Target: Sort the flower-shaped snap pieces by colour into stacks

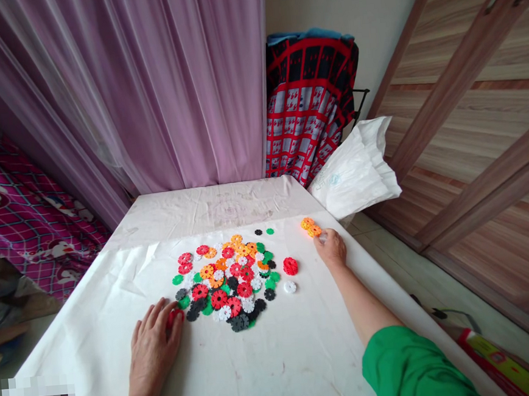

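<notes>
A loose heap of flower-shaped plastic snowflake discs (219, 298) in red, orange, white, black and green lies on the white-covered table. At the heap's near left edge, my left hand (154, 341) rests on the cloth, its fingers curled round a red snowflake disc (175, 317). My right hand (332, 249) is at the table's right side, fingertips pinched at a small cluster of orange snowflake discs (311, 226). Something whitish shows at those fingertips, too small to make out. Between heap and right hand sit a red stack of discs (290, 265) and a white disc (290, 287).
A black disc (258, 232) and a green disc (269, 231) lie apart beyond the heap. The white tablecloth (242, 377) has creases. A white bag (358, 169) hangs at the far right corner. Purple curtains (182, 88) stand behind, a wooden wardrobe (477, 102) at right.
</notes>
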{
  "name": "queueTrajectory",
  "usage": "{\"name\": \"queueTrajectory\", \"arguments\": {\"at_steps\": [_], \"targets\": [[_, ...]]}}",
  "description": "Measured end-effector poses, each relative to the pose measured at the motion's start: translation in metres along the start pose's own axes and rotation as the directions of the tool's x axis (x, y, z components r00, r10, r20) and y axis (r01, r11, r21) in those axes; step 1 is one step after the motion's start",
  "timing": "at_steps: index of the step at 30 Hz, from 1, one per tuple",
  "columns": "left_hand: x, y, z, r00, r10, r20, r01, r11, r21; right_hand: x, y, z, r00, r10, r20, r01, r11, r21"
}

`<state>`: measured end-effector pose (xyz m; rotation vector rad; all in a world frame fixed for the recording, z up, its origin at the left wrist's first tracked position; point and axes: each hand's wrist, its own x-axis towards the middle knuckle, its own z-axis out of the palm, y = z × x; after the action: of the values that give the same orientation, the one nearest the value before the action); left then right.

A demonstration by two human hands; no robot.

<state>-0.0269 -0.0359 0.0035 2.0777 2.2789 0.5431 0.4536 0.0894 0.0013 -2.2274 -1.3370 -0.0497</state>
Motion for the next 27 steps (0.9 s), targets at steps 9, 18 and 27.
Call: {"name": "queueTrajectory", "arguments": {"at_steps": [9, 18, 27], "targets": [[0.0, 0.001, 0.0, 1.0, -0.002, -0.007, 0.002, 1.0, -0.002, 0.003, -0.005, -0.002, 0.998, 0.038, 0.05, -0.04, 0.999, 0.026], [0.001, -0.002, 0.002, 1.0, 0.006, -0.002, -0.006, 1.0, 0.017, 0.011, -0.011, -0.004, 0.995, 0.041, 0.091, -0.039, 0.999, -0.027], [0.001, -0.004, 0.004, 1.0, 0.009, -0.003, -0.009, 1.0, 0.028, 0.011, -0.011, -0.003, 0.995, 0.028, 0.1, -0.019, 0.996, -0.091]]}}
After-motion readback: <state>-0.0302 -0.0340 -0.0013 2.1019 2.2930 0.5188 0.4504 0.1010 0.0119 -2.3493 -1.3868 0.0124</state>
